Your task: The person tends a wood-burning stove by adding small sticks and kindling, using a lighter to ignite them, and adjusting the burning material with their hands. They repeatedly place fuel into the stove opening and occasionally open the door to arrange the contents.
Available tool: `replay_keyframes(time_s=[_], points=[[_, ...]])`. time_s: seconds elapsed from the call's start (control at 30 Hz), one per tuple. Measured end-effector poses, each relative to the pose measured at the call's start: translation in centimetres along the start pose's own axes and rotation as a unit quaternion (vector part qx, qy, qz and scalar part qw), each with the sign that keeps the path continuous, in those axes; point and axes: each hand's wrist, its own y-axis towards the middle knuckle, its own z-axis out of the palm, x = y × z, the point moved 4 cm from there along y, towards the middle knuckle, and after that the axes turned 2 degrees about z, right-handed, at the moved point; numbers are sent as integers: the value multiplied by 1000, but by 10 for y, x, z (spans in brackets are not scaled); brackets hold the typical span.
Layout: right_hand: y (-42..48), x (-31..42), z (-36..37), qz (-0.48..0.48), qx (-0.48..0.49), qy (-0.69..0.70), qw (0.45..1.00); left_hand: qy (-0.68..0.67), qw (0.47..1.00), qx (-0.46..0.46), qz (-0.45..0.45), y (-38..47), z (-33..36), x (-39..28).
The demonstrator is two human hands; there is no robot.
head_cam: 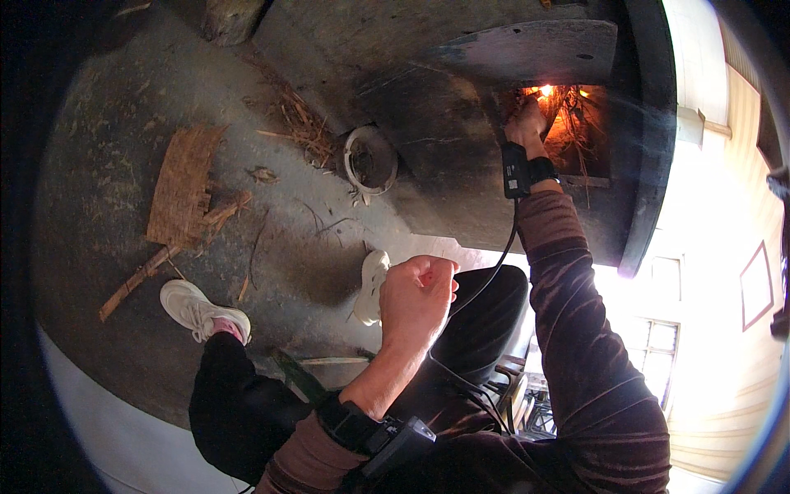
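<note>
My right hand (528, 123) reaches into the firebox opening of a dark stove (457, 154), against a bundle of thin dry twigs (571, 133). Flames (546, 91) burn at the top of the bundle, beside my fingertips. My fingers are partly hidden in the glow, so their hold on the twigs is unclear. My left hand (416, 299) is curled into a loose fist above my bent knee, with nothing visible in it. Both wrists wear strapped black devices; a cable runs from the right one.
A round, rimmed container (392, 163) stands against the stove. Wood scraps (302, 123), a frayed woven piece (185, 185) and a split stick (139, 278) lie on the floor. A log (229, 21) stands at the top. My shoes (194, 309) are below, and faint smoke drifts by the opening.
</note>
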Motion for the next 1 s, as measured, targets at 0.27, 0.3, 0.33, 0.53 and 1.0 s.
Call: replay_keyframes(time_s=[0.27, 0.3, 0.33, 0.53, 1.0], points=[[49, 22, -52, 29, 365, -7, 930, 0, 1000, 6, 0, -3, -1, -6], [52, 23, -60, 64, 478, -6, 876, -2, 1000, 6, 0, -3, -2, -7], [59, 28, -70, 45, 524, -39, 849, 2, 1000, 4, -6, -4, -2, -7], [82, 37, -101, 114, 581, 32, 805, -45, 999, 16, 2, -1, -5, 5], [115, 87, -281, 545, 348, 483, 591, 138, 990, -21, 22, 0, -40, 22]])
